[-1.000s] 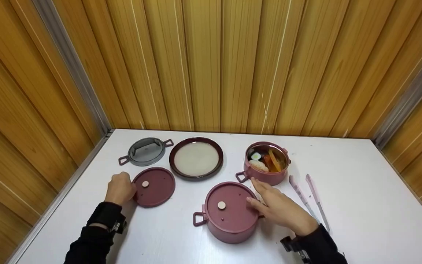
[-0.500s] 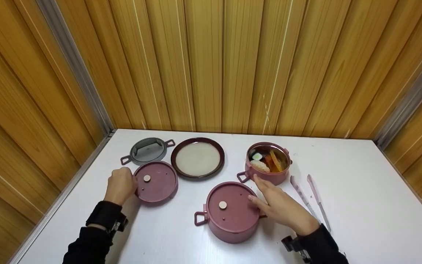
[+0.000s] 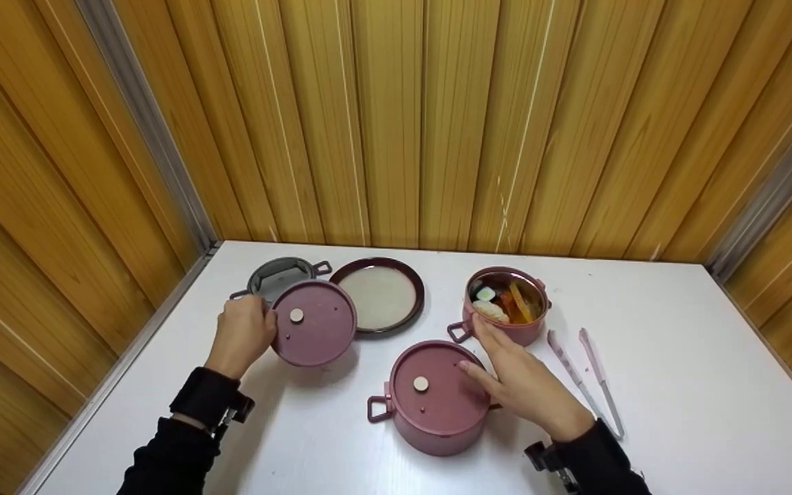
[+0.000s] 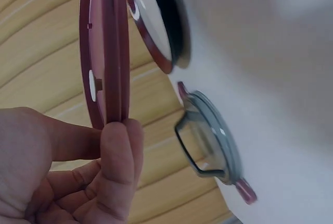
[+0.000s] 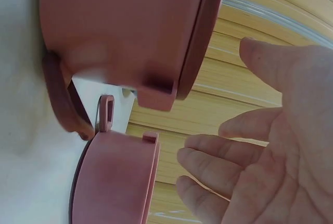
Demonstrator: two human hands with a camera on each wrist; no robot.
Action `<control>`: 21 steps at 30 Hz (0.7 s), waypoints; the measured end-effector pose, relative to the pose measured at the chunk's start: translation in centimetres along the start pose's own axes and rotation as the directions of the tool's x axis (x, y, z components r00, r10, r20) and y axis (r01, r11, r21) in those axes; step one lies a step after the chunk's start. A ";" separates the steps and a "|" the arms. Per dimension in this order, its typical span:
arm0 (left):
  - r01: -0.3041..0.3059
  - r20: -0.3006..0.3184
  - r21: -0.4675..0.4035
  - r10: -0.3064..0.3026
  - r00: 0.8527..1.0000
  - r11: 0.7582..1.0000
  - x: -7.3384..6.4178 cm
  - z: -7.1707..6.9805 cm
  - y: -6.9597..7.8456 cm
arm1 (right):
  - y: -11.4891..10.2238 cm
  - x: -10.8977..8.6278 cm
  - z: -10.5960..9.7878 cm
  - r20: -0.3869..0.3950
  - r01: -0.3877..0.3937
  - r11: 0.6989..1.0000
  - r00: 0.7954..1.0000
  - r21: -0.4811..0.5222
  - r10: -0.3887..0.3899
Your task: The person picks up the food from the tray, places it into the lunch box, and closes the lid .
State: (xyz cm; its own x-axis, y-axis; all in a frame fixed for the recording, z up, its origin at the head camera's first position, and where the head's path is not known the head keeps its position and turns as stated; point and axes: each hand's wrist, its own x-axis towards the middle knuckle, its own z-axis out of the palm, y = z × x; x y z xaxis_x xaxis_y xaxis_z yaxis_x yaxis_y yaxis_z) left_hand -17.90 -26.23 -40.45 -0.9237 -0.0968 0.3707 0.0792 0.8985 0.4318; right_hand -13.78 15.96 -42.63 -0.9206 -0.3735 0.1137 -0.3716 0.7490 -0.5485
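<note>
My left hand pinches a round maroon pot lid by its left edge, thumb on one face and fingers on the other in the left wrist view. Raised off the table, the lid overlaps the grey glass-lidded pan and the plate in the head view. Its pale round button faces up. My right hand hovers with relaxed, spread fingers over the right side of a lidded pink pot. The right wrist view shows a gap between those fingers and the pot. Behind it stands an uncovered pink pot with toy food inside.
A cream plate with a dark brown rim lies at the back. The grey pan with a glass lid and maroon handles sits left of it. Pink-handled tongs lie on the right. Wooden-patterned walls enclose the white table.
My left hand has raised the maroon lid off the table and carried it right and away from me. My right hand has barely moved, its fingers still loose above the lidded pot.
</note>
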 end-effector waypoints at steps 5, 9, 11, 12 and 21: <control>-0.077 -0.028 -0.034 0.076 0.997 0.996 0.4 0.2 2.9 | -0.7 0.5 0.1 -0.028 0.042 0.999 0.999 -0.029 -0.042; -0.129 -0.043 -0.063 0.127 0.991 0.990 0.9 0.6 5.1 | -1.1 0.8 -0.1 -0.049 0.061 0.996 0.997 -0.060 -0.064; -0.145 -0.038 -0.073 0.142 0.989 0.987 1.2 1.0 6.1 | -1.3 1.1 -0.2 -0.075 0.066 0.994 0.995 -0.083 -0.072; -0.148 -0.033 -0.079 0.146 0.989 0.986 1.3 1.1 6.7 | -1.3 1.2 -0.2 -0.095 0.063 0.994 0.993 -0.094 -0.072; -0.204 -0.020 -0.116 0.203 0.979 0.972 2.1 2.6 11.1 | -1.7 2.7 0.2 -0.226 0.040 0.994 0.972 -0.106 -0.063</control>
State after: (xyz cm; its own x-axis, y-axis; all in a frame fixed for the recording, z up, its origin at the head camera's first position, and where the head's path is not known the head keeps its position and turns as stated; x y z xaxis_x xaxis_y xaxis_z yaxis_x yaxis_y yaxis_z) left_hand -19.92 -15.29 -37.03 -0.8807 0.0793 0.4670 0.3090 0.8433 0.4396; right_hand -15.63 13.60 -41.55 -0.8985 -0.2865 0.3327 -0.4186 0.7875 -0.4523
